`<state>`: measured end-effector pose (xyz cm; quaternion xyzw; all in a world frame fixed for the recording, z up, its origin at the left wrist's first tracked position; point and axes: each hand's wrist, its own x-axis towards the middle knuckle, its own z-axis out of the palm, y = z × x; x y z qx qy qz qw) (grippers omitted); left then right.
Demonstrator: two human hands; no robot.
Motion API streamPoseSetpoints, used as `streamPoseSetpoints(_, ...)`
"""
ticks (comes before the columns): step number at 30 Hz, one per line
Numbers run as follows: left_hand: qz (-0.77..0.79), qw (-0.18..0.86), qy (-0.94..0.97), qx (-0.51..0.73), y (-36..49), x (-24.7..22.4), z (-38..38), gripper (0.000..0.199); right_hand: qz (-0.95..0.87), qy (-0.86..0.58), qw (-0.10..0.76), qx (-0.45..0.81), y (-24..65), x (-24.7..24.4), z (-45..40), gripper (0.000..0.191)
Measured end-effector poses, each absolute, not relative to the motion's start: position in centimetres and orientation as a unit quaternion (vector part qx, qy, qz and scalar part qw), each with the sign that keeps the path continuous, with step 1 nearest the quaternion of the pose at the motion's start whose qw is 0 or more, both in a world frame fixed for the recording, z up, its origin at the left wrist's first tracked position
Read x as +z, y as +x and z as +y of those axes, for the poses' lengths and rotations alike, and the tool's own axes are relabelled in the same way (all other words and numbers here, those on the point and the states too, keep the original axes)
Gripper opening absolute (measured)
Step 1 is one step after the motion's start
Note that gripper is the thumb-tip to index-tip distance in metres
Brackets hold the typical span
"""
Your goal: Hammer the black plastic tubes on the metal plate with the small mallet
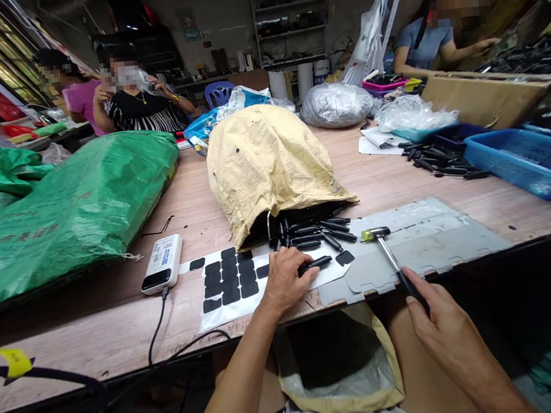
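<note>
Head view: the right hand (440, 320) wraps closely round the black handle of a hammer (394, 261), its yellow-tipped head over a grey mat (438, 233). Farther in, the left hand (287, 277) pinches a slim, glossy black tube (319, 263) above a white sheet (209, 321); similar pieces (339, 233) lie at the yellow sack's (271, 161) mouth.

I'm in a little workshop. Big sacks (271, 161) sit on the long counter (187, 195), black parts (306, 238) and a hammer (391, 257) are near its front edge, a person (423, 46) works by its far right corner, and shelves (294, 32) stand behind.
</note>
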<state>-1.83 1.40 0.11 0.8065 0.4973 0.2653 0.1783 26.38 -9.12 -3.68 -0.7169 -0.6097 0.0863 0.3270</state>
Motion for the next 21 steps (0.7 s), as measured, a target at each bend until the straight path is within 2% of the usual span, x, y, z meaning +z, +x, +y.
streamPoseSetpoints(14, 0.483, 0.191, 0.810, 0.273, -1.9, 0.7, 1.0, 0.017, -0.623, -0.755, 0.204, 0.019, 25.4, -1.8, -9.6, 0.052)
streamPoseSetpoints(18, 0.416, 0.293, 0.821, 0.258, -1.6, 3.1, -2.1, 0.020, -0.627, -0.755, 0.192, 0.010, 25.3, -1.7, -9.7, 0.050)
streamPoseSetpoints(21, 0.367, 0.375, 0.832, 0.180, -1.1, 3.5, -5.7, 0.018, -0.623, -0.758, 0.192, 0.012, 25.1, -1.5, -9.7, 0.050)
